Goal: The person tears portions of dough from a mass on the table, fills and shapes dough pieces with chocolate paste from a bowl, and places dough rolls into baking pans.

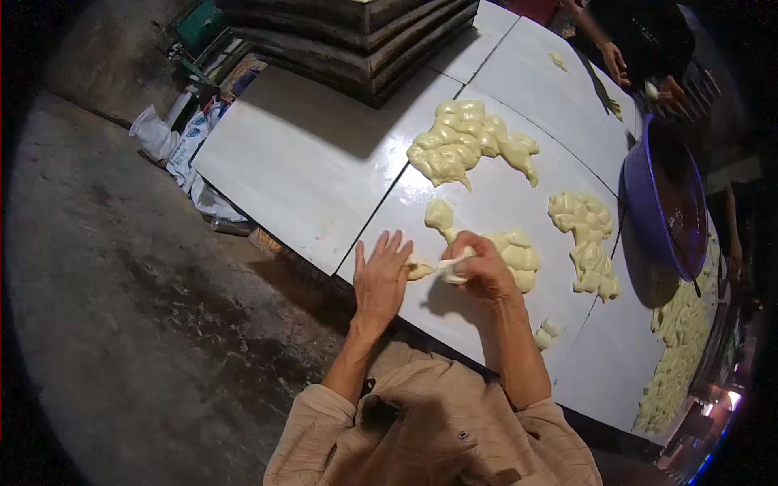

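Near the front edge of the white table, my left hand lies palm down with its fingers stretched out, beside and partly over a small piece of dough. Just to its right, my right hand is closed round a pale lump of dough, raised a little over the table. A thin strand seems to join the two pieces. Behind my right hand lie more soft yellow dough pieces, and a rounded one sits just beyond.
Dark stacked trays stand at the table's far left. Dough clusters lie on the white table. A purple basin is at the right, near another person's hands. Small pieces cover the right edge.
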`<state>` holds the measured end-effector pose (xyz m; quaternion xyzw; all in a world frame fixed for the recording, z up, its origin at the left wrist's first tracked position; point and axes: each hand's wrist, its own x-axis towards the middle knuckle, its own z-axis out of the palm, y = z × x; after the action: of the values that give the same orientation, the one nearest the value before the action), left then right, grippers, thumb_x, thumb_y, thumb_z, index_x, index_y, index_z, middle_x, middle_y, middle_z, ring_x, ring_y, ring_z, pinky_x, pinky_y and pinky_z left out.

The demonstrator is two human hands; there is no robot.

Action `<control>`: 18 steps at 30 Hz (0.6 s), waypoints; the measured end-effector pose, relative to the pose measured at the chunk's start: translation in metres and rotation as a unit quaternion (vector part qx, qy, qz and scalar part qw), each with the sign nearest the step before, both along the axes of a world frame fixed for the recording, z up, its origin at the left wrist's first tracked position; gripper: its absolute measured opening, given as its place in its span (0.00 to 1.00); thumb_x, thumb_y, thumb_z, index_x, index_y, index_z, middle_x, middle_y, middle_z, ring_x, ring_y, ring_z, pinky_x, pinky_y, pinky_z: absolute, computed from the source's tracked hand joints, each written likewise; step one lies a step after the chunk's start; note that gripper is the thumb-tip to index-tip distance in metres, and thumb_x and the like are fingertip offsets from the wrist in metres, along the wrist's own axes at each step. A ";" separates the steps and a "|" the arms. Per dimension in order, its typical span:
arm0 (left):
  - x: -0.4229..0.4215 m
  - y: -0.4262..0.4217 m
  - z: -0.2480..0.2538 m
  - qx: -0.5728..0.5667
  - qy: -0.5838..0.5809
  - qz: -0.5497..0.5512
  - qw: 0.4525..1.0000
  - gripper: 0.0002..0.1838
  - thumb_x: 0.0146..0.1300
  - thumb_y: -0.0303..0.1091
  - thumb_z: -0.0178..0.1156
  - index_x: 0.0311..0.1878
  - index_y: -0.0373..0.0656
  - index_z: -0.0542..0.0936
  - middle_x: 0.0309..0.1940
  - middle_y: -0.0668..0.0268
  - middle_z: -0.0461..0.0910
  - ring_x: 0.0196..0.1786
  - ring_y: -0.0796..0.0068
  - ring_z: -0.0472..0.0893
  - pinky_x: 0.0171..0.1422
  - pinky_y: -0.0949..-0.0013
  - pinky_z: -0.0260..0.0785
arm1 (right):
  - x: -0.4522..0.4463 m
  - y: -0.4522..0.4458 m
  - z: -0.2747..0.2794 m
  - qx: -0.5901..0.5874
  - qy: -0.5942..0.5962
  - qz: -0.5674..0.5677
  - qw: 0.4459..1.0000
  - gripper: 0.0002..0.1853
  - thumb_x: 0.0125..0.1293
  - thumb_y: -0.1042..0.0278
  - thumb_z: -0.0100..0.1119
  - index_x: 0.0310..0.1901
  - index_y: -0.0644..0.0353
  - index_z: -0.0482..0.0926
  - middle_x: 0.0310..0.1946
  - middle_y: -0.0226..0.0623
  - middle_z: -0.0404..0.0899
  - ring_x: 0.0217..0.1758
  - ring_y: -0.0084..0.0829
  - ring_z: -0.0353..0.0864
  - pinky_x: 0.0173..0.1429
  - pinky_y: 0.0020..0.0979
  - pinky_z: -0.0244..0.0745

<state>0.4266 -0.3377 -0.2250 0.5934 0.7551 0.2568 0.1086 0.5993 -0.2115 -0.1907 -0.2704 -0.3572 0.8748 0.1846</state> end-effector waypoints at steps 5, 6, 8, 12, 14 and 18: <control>-0.010 -0.001 0.006 -0.107 -0.024 -0.047 0.993 0.35 0.67 0.43 0.61 0.73 0.41 0.65 0.76 0.42 0.54 0.80 0.43 0.49 0.78 0.34 0.38 | 0.038 0.011 0.041 0.005 0.013 -0.079 0.997 0.21 0.54 0.72 0.64 0.52 0.65 0.79 0.41 0.41 0.83 0.38 0.28 0.83 0.48 0.26 0.80; -0.013 -0.002 0.011 -0.118 -0.080 -0.059 0.988 0.43 0.65 0.51 0.62 0.76 0.38 0.59 0.77 0.39 0.48 0.81 0.40 0.42 0.78 0.33 0.34 | 0.037 0.009 0.046 0.001 0.017 -0.088 0.996 0.24 0.57 0.72 0.62 0.57 0.65 0.78 0.46 0.41 0.82 0.45 0.28 0.83 0.52 0.27 0.79; 0.004 0.008 0.049 -0.062 -0.082 -0.011 0.995 0.45 0.61 0.53 0.67 0.75 0.39 0.62 0.75 0.41 0.55 0.79 0.41 0.49 0.78 0.38 0.39 | 0.043 0.003 0.046 0.028 -0.046 -0.099 0.994 0.24 0.60 0.69 0.61 0.59 0.66 0.76 0.46 0.35 0.81 0.47 0.24 0.82 0.51 0.30 0.81; 0.039 0.041 0.071 0.013 -0.307 -0.083 0.948 0.33 0.57 0.35 0.74 0.64 0.35 0.75 0.60 0.50 0.77 0.62 0.66 0.77 0.58 0.68 0.75 | 0.059 -0.003 0.028 0.087 -0.037 -0.078 0.992 0.19 0.70 0.68 0.62 0.61 0.63 0.76 0.48 0.34 0.81 0.46 0.22 0.82 0.47 0.25 0.81; 0.056 0.054 0.069 -0.076 -0.466 -0.083 0.878 0.19 0.62 0.31 0.70 0.53 0.32 0.82 0.46 0.59 0.85 0.47 0.77 0.82 0.49 0.74 0.76 | 0.070 -0.009 0.036 0.078 -0.080 -0.108 0.988 0.17 0.69 0.66 0.63 0.57 0.63 0.79 0.48 0.35 0.82 0.43 0.19 0.82 0.40 0.22 0.80; 0.095 0.066 0.066 -0.087 -0.439 -0.064 0.892 0.12 0.64 0.30 0.68 0.46 0.32 0.85 0.37 0.63 0.86 0.39 0.79 0.83 0.43 0.76 0.75 | 0.107 -0.011 0.060 0.136 -0.273 -0.160 0.939 0.13 0.65 0.65 0.67 0.47 0.62 0.84 0.50 0.38 0.81 0.41 0.24 0.83 0.40 0.27 0.81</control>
<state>0.5214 -0.2716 -0.1587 0.4553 0.6102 0.4172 0.4963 0.7065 -0.2228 -0.1304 -0.5252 -0.4613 0.6690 0.2527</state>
